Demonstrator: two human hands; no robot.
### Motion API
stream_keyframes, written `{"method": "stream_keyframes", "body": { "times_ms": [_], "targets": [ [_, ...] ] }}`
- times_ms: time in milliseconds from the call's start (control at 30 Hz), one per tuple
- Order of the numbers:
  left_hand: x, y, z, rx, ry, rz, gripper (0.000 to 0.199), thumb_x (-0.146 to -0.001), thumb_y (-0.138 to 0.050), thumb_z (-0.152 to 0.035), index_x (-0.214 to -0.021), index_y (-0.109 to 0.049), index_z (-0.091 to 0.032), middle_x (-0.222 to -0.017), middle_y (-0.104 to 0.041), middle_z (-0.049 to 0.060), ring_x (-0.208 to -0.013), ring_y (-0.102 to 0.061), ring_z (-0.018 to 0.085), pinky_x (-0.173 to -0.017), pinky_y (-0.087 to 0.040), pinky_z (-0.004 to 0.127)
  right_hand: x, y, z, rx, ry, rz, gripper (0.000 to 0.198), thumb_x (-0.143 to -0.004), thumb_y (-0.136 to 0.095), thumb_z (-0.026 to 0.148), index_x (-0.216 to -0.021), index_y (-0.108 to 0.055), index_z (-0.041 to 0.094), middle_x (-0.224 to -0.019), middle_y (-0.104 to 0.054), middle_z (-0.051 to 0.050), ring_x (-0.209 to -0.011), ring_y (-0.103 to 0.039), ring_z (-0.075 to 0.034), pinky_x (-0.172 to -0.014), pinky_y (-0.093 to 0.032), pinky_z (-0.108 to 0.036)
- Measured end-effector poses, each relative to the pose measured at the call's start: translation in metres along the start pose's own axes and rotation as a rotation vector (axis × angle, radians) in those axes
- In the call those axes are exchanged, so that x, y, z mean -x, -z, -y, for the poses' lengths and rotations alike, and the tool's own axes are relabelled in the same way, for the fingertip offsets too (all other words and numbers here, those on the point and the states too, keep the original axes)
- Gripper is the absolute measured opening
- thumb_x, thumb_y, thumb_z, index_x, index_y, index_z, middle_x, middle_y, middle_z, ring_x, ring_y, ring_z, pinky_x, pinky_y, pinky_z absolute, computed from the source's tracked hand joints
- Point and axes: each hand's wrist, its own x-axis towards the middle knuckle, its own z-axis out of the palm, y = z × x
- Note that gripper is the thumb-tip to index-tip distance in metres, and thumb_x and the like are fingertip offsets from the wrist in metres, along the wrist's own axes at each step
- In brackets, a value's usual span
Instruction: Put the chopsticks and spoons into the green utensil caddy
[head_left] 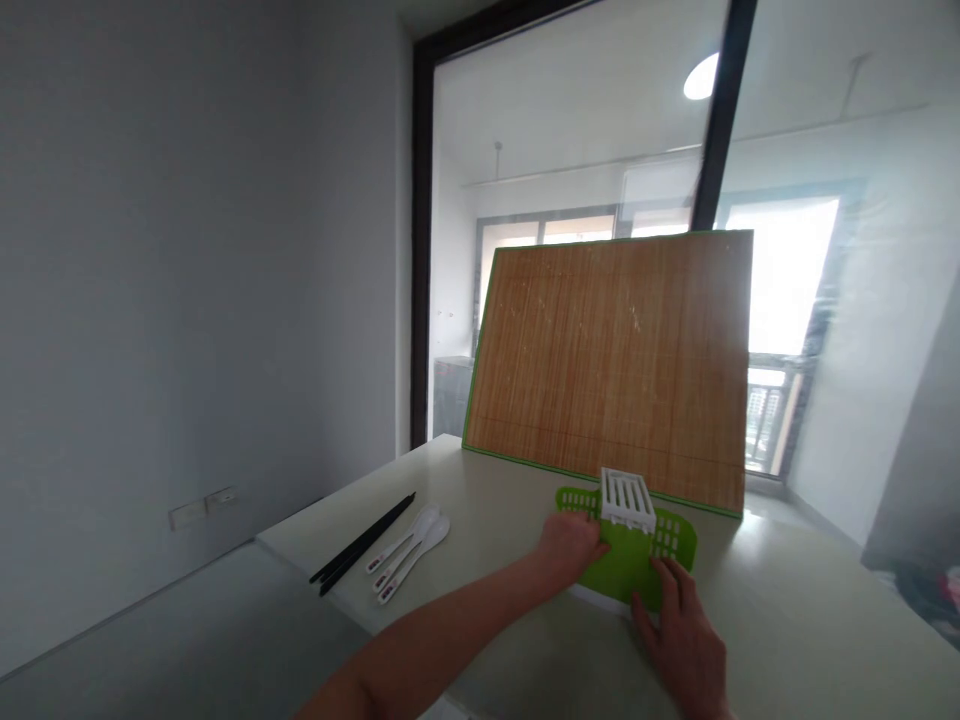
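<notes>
A green plastic utensil holder [621, 562] with slotted side wings and a white barred piece [628, 500] at its top stands on the table in front of me. My left hand [568, 548] is closed on its left side, fingers curled by the white piece, some fingertips hidden. At the lower right, my right hand [684, 635] grips the holder, thumb on the front and fingers bent against the right part. Left of my forearm lie several white spoons [412, 553] and a pair of black chopsticks [364, 543].
A bamboo-faced board [615, 350] with green edging leans upright behind the holder. The pale table [487, 500] has its left edge near a grey wall with sockets [204, 508]. Behind the board stands a dark-framed glass partition [422, 250].
</notes>
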Motion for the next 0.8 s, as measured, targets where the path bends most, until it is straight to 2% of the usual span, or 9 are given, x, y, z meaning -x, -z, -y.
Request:
{"method": "stream_keyframes", "body": {
  "times_ms": [133,267,567,733,800],
  "targets": [
    [-0.006,0.0,0.012,-0.035,0.001,0.036,0.029,-0.081,-0.056,-0.041,-0.088,-0.064,-0.013,-0.084,-0.064,0.013,-0.083,-0.062,0.024,-0.068,-0.047,0.033,0.001,-0.004,-0.003,-0.011,0.039,-0.054,0.044,-0.09,-0.039,0.041,-0.127,-0.039,0.017,-0.128,-0.046,-0.012,-0.093,-0.059,-0.023,-0.062,-0.05,-0.031],
    [-0.008,0.008,0.045,-0.042,0.06,0.053,0.029,-0.081,-0.057,-0.04,-0.089,-0.063,-0.012,-0.089,-0.065,0.014,-0.086,-0.061,0.025,-0.07,-0.046,0.033,0.002,-0.005,-0.003,-0.031,0.106,-0.066,0.039,-0.09,-0.039,0.04,-0.123,-0.043,0.019,-0.125,-0.049,-0.01,-0.096,-0.058,-0.022,-0.067,-0.051,-0.03],
    [-0.004,0.028,0.179,-0.081,0.34,0.043,0.032,-0.085,-0.047,-0.045,-0.085,-0.06,-0.016,-0.094,-0.063,0.011,-0.093,-0.058,0.024,-0.077,-0.041,0.03,0.003,-0.009,0.001,-0.111,0.225,-0.026,0.035,-0.089,-0.041,0.033,-0.121,-0.045,0.021,-0.119,-0.053,-0.011,-0.099,-0.057,-0.022,-0.08,-0.049,-0.035],
    [0.006,0.035,0.26,-0.095,0.468,0.027,0.044,-0.082,-0.042,-0.055,-0.078,-0.059,-0.014,-0.083,-0.062,0.011,-0.085,-0.059,0.027,-0.073,-0.042,0.033,-0.001,-0.004,0.007,-0.138,0.229,0.048,0.035,-0.087,-0.04,0.023,-0.122,-0.045,0.02,-0.117,-0.053,-0.011,-0.103,-0.055,-0.021,-0.083,-0.048,-0.035],
    [0.01,0.033,0.297,-0.113,0.535,0.01,0.047,-0.08,-0.042,-0.059,-0.075,-0.059,-0.016,-0.078,-0.062,0.006,-0.082,-0.06,0.023,-0.072,-0.042,0.029,-0.003,-0.004,0.009,-0.139,0.225,0.064,0.036,-0.085,-0.041,0.022,-0.121,-0.045,0.02,-0.116,-0.053,-0.011,-0.103,-0.055,-0.021,-0.083,-0.048,-0.034]
  ]
}}
